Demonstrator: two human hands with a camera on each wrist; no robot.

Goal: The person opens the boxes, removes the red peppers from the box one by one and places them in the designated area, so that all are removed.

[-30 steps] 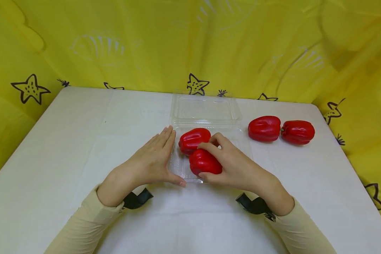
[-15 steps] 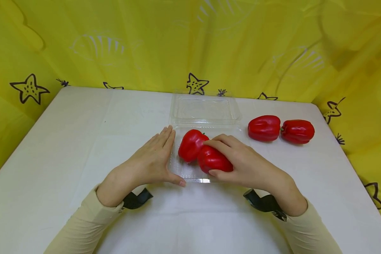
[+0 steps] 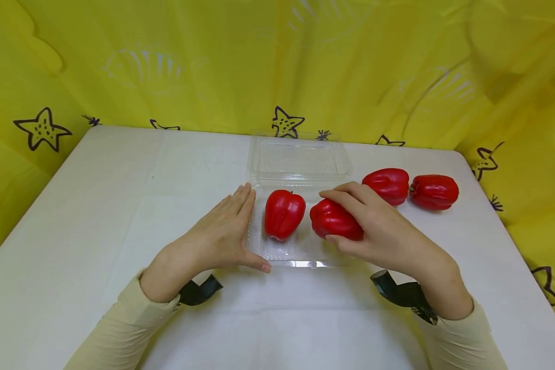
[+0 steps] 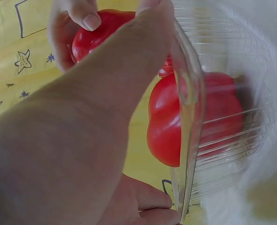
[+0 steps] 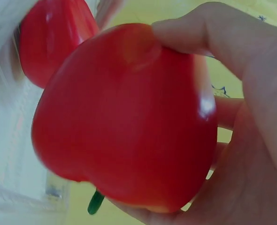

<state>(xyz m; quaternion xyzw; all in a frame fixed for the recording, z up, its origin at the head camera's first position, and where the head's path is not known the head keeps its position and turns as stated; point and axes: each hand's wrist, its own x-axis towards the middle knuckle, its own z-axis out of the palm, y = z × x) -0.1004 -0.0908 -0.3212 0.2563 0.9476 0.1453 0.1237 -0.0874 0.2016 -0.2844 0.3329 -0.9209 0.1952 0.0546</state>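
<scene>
My right hand (image 3: 374,221) grips a red bell pepper (image 3: 335,220), fingers over the far side and thumb on the near side. In the right wrist view that pepper (image 5: 124,122) fills the middle, its green stem pointing down. It is held over the right part of a clear plastic clamshell box (image 3: 300,263). A second red pepper (image 3: 284,215) sits inside the box on the left; the left wrist view shows this pepper (image 4: 195,117) through the clear wall. My left hand (image 3: 224,226) lies against the box's left side, fingers straight and thumb at the front corner.
Behind the base, the box's hinged lid (image 3: 300,156) lies folded back on the white table (image 3: 97,216). Two more red peppers, a nearer-left one (image 3: 388,185) and a right one (image 3: 433,192), lie right of the box. A yellow patterned curtain (image 3: 213,61) closes off the back.
My right hand has moved right with its pepper, away from the other one. The pepper left in the box has turned and now stands apart. My left hand has stayed put.
</scene>
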